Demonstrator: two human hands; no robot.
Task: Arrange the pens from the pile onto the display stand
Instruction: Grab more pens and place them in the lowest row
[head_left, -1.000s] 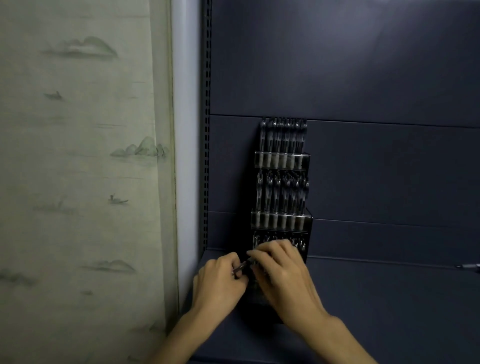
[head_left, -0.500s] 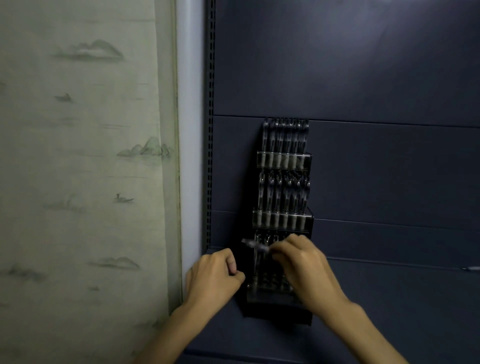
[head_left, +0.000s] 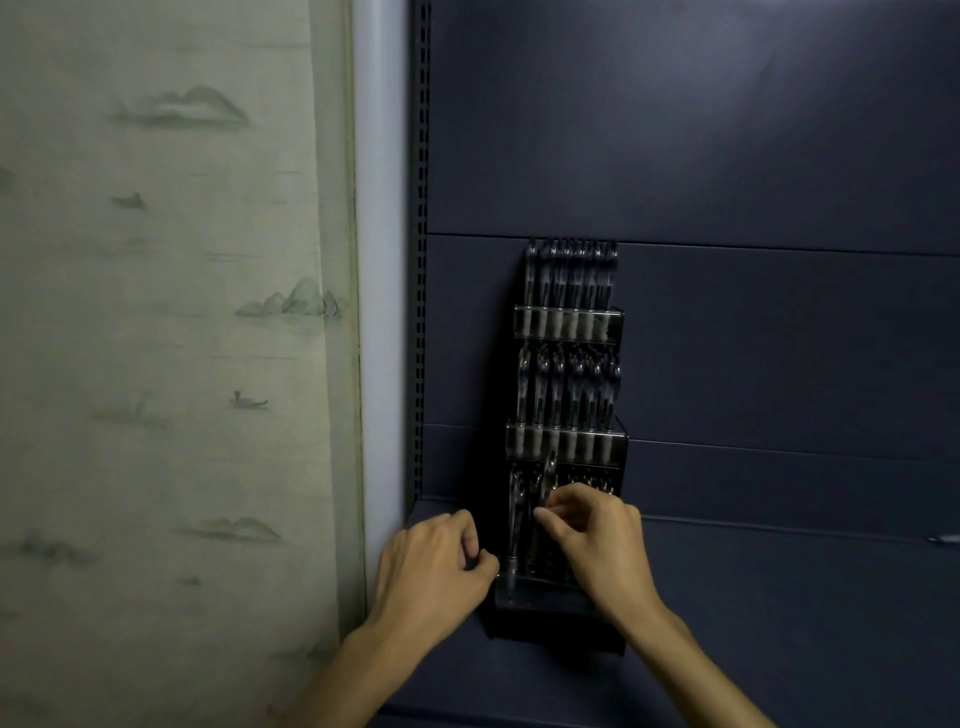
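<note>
The right hand (head_left: 597, 545) pinches a pen (head_left: 548, 480) upright over the display stand (head_left: 566, 441) (lowest tier). The left hand (head_left: 434, 571) is clenched, holding nothing visible.

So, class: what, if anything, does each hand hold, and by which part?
The right hand pinches a pen near its upper end, upright over the display stand. The left hand is curled, holding nothing visible.
</note>
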